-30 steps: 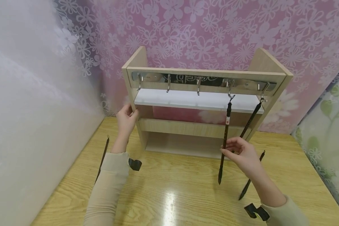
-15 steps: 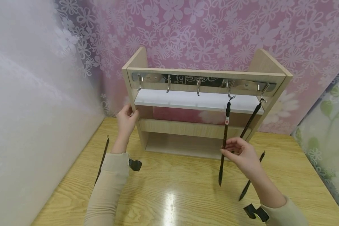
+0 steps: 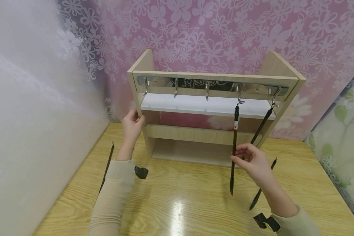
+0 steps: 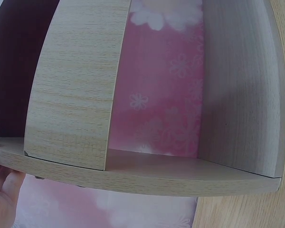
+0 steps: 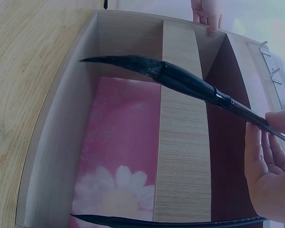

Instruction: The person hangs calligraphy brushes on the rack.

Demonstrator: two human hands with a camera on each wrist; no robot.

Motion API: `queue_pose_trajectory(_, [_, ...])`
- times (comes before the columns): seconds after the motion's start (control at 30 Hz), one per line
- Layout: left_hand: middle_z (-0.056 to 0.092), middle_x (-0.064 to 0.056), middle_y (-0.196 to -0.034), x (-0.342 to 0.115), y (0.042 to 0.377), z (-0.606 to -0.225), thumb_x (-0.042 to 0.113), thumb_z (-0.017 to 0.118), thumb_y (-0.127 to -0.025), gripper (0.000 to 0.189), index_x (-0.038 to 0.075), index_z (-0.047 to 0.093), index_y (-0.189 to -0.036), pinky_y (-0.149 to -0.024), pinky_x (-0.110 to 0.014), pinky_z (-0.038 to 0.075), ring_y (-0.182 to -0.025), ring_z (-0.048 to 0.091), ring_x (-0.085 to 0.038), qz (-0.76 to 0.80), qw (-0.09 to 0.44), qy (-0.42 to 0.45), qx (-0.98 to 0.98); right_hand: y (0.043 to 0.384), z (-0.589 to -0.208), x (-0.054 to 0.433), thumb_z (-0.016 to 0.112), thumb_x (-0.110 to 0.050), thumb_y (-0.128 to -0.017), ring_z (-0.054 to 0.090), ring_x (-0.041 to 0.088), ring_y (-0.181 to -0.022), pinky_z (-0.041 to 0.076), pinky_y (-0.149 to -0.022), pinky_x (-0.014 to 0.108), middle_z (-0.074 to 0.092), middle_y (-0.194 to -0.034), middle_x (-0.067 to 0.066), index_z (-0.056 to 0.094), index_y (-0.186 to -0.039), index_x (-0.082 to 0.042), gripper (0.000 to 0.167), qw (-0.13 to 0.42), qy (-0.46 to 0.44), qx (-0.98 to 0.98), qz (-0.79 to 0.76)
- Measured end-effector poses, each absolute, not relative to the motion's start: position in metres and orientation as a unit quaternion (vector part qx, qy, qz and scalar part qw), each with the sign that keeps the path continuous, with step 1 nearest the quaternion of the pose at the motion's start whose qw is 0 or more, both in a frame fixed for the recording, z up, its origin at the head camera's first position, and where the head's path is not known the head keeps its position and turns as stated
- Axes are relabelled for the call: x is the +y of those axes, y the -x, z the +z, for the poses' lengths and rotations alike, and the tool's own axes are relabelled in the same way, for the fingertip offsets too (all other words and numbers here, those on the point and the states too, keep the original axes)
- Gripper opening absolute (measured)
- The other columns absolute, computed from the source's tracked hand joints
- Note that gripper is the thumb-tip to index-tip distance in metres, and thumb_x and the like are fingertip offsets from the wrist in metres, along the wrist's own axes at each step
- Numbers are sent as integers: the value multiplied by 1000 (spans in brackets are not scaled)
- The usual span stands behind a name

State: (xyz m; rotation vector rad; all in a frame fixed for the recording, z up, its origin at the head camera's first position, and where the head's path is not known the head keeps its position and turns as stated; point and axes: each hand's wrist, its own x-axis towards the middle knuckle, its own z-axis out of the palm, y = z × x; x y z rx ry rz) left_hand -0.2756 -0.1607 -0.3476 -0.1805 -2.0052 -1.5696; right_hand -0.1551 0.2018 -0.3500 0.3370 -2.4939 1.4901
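My right hand (image 3: 253, 160) pinches a dark calligraphy brush (image 3: 235, 141) by its lower handle, thumb against fingers. The brush is nearly upright, bristles down, in front of the wooden shelf (image 3: 191, 132). Its cord loop (image 3: 240, 103) is right at the lower tip of the second hook from the right (image 3: 240, 93). In the right wrist view the brush's black bristles (image 5: 123, 61) point left. A second brush (image 3: 262, 124) hangs by its loop from the rightmost hook (image 3: 276, 94). My left hand (image 3: 131, 126) grips the shelf's left side panel (image 4: 147, 183) between thumb and fingers.
Three more hooks on the metal rail (image 3: 159, 81) carry nothing. One brush (image 3: 108, 162) lies on the table (image 3: 162, 196) beside my left sleeve, and another (image 3: 255, 199) lies partly behind my right wrist. A white wall (image 3: 47, 114) borders the left side.
The held brush's upper end has shifted slightly left and its bristle tip slightly right and down. Its loop sits a little lower against the hook. My left hand has stayed put.
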Motion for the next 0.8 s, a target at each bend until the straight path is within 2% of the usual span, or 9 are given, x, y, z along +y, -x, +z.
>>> queue_pose_trajectory(0.27, [62, -19, -98, -168, 279, -354, -1, 55, -80, 27, -3, 59, -107, -78, -29, 50, -95, 59, -26, -594, 285, 73, -749, 145, -347, 195, 64, -7, -80, 52, 7, -78, 47, -65, 16, 57, -87, 6, 53, -98, 5, 25, 109, -106, -841, 519])
queue_pose_trajectory(0.8, [61, -24, -97, -176, 274, -352, 0, 55, -79, 26, -5, 59, -105, -77, -32, 50, -94, 58, -33, -594, 284, 91, -747, 131, -343, 183, 65, -10, -80, 52, 6, -78, 47, -64, 17, 57, -89, 9, 54, -101, 4, 27, 101, -71, -853, 507])
